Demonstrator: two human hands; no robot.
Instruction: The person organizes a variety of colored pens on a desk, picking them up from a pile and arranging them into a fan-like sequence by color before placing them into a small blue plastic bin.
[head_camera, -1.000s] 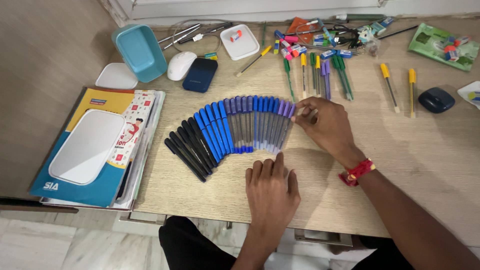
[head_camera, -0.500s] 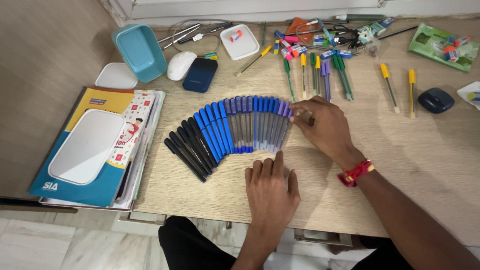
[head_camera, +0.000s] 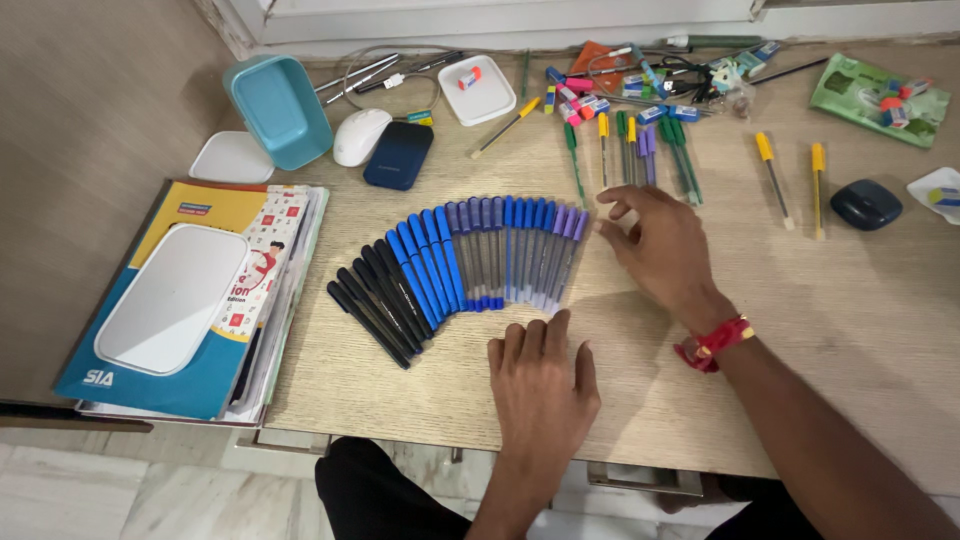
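The wooden desk (head_camera: 850, 300) was crowded along its back edge with markers, erasers and cables, a stack of books (head_camera: 190, 300) at one end. Across the middle lay a fan of pens (head_camera: 470, 260), black ones, then blue, then purple. The right hand (head_camera: 665, 245) rested beside the purple end, fingers spread and loosely curled, gripping nothing. The left hand (head_camera: 540, 385) lay flat just below the fan, fingers together, empty. To keep the row tidy, I judged, light sideways nudges at the outermost pen would serve best, with the flat palm steadying the lower tips.
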